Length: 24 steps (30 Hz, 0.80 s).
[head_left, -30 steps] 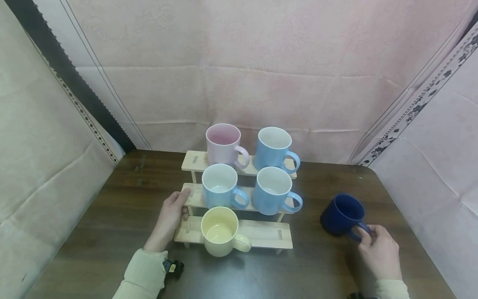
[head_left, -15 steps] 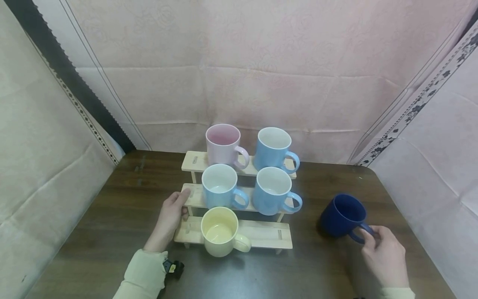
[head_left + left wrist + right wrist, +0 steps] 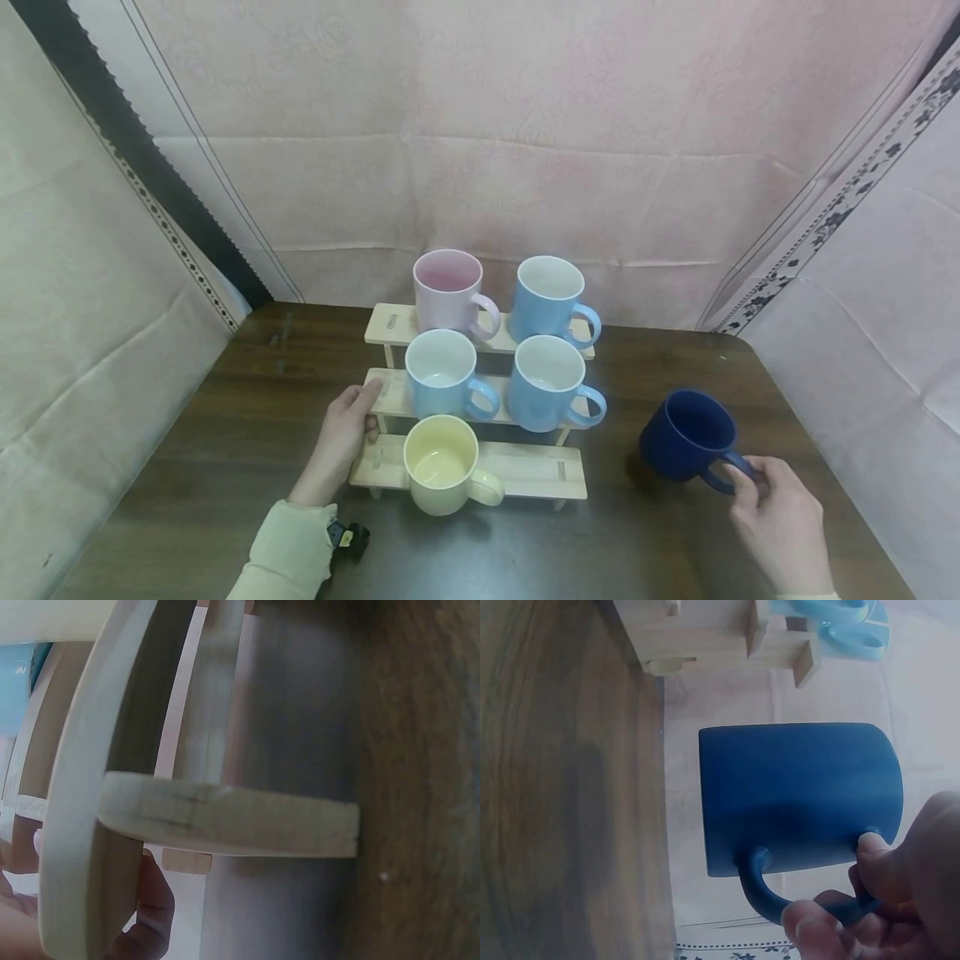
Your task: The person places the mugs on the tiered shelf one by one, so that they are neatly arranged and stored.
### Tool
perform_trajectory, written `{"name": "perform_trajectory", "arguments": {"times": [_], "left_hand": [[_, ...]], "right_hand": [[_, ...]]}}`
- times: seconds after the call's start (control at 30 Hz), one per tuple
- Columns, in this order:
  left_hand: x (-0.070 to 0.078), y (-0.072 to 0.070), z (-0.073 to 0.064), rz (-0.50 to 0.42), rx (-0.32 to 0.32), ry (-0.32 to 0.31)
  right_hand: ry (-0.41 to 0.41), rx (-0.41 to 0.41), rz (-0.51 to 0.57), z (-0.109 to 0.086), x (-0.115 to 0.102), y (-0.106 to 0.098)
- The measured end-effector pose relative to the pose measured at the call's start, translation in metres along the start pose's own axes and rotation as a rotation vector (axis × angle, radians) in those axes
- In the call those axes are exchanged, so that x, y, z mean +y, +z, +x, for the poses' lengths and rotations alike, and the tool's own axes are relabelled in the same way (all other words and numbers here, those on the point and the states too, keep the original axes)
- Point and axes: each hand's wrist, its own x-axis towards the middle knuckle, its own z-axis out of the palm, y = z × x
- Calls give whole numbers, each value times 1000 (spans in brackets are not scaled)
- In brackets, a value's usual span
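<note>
My right hand [image 3: 783,521] pinches the handle of a dark blue mug [image 3: 682,437], which hangs upright above the table with its shadow below. In the right wrist view, the thumb and fingers curl round the handle of this mug [image 3: 802,795]. At the left end of a three-step wooden rack [image 3: 532,467], my left hand [image 3: 341,429] grips the middle step, thumb on top. The left wrist view has the fingers [image 3: 154,907] curled under a wooden board [image 3: 82,810]. A yellow mug [image 3: 438,479] stands on the lowest step, left of bare wood.
Two light blue mugs [image 3: 547,383] stand on the middle step. Above them, the top step bears a lilac mug [image 3: 446,292] and another light blue mug [image 3: 547,287]. Pale cloth [image 3: 480,167] hangs behind and beside the brown table [image 3: 225,467].
The dark blue mug has risen off the table in my right hand, which has shifted slightly right. My left hand and the rack have stayed in place.
</note>
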Motion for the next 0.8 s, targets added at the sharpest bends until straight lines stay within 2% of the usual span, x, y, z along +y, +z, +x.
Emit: {"name": "perform_trajectory", "arguments": {"times": [0.27, 0.43, 0.8], "left_hand": [[-1, 0, 2, 6, -3, -1], [-1, 0, 1, 7, -2, 5], [-2, -1, 1, 10, -4, 8]], "right_hand": [[-38, -1, 13, -5, -10, -7], [-35, -4, 23, -8, -18, -11], [-25, -93, 36, -17, -35, -13]]}}
